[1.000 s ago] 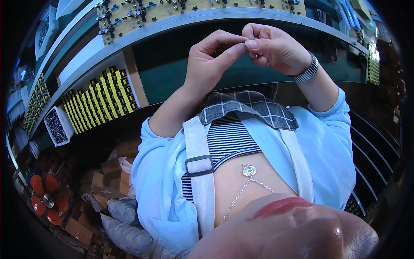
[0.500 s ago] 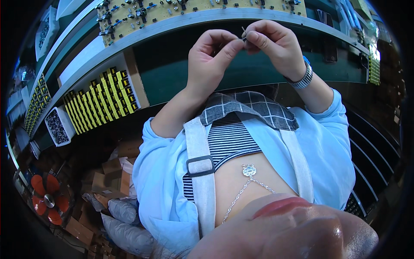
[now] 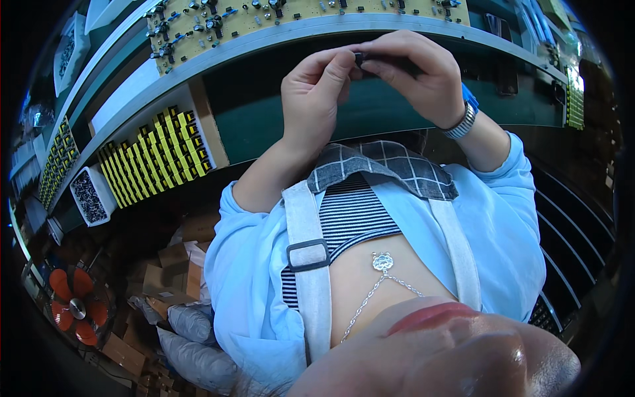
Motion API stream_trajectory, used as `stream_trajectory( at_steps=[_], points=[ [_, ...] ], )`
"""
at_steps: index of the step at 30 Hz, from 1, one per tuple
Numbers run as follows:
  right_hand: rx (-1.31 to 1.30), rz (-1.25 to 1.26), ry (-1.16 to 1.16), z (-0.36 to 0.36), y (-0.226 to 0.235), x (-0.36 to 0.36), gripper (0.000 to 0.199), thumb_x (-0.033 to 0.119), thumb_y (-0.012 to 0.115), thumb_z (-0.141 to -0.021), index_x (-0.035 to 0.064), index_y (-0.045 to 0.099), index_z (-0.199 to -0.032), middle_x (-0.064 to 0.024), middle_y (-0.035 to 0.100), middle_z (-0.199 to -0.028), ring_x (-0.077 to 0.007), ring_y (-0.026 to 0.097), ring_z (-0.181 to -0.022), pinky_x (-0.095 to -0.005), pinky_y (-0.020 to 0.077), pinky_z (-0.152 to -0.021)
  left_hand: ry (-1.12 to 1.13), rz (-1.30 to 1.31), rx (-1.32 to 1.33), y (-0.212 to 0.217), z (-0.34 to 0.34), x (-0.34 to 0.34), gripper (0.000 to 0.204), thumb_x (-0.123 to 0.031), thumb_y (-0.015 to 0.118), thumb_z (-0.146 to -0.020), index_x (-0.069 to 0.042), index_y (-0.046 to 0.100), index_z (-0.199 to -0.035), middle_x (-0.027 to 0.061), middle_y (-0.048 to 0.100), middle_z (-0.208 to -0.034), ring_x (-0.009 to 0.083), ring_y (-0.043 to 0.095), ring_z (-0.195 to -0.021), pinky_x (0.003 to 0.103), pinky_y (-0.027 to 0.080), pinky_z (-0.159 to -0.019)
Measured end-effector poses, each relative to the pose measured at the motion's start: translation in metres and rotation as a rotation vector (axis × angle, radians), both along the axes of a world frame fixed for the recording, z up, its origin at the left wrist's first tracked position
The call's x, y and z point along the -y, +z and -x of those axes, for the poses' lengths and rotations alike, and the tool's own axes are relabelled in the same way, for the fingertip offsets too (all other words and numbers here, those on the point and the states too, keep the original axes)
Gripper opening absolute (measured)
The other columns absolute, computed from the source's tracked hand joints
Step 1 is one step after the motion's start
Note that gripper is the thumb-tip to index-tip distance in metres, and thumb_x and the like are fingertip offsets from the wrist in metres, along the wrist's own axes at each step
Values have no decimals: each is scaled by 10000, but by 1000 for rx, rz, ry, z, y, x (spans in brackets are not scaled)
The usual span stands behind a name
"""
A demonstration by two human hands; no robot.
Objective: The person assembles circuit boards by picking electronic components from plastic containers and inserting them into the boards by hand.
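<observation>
My left hand (image 3: pixel 313 92) and my right hand (image 3: pixel 423 74) meet in front of me, just below the metal rail. Between their fingertips is a small black part (image 3: pixel 359 58), mostly covered by the fingers; its kind is too small to tell. Thumb and fingers of the left hand pinch it from one side. The right thumb and forefinger close on it from the other. Beyond the hands lies a tan circuit board panel (image 3: pixel 264 32) carrying black capacitors, blue parts and other small components.
At left, a box holds rows of yellow and black components (image 3: pixel 155 155), beside a white tray of small dark parts (image 3: pixel 91 195). The metal rail (image 3: pixel 297 36) crosses ahead over a green surface (image 3: pixel 254 112). An orange fan (image 3: pixel 77 308) and cardboard boxes (image 3: pixel 173 271) stand low at left.
Both hands have shifted slightly left, and their grip has turned. The black part now shows between the fingertips; a thin pin that stuck up there before no longer shows.
</observation>
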State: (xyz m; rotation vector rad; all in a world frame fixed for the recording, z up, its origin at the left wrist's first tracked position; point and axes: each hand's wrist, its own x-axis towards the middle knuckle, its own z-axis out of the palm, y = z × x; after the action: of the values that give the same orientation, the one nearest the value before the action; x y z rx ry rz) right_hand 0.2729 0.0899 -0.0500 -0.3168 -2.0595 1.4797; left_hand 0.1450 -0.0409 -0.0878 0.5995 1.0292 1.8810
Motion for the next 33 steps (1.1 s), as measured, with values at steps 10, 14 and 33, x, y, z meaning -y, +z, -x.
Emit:
stream_trajectory(
  at_steps=[10, 14, 33],
  points=[
    [105, -751, -100, 37, 28, -73, 123, 179, 753, -798, 100, 736, -891, -72, 635, -772, -226, 629, -700, -331, 503, -646, -397, 148, 692, -1, 10, -4, 384, -288, 509, -1019, 11, 553, -1257, 63, 592, -969, 51, 464, -650, 186, 316, -483],
    [232, -908, -88, 47, 45, -105, 135, 191, 751, -801, 65, 728, -845, -86, 640, -774, -240, 640, -683, -331, 505, -603, -369, 259, 640, 8, 9, -7, 362, -165, 473, -1004, 8, 503, -1321, 74, 583, -1039, 71, 462, -716, 188, 346, -509],
    [508, -1086, 260, 81, 64, -130, 147, 221, 722, -790, 74, 717, -801, -94, 612, -774, -284, 628, -718, -375, 499, -645, -389, 288, 555, 9, 10, -4, 391, -245, 358, -1068, 0, 423, -1366, -25, 409, -617, 52, 312, -480, 206, 244, -431]
  ],
)
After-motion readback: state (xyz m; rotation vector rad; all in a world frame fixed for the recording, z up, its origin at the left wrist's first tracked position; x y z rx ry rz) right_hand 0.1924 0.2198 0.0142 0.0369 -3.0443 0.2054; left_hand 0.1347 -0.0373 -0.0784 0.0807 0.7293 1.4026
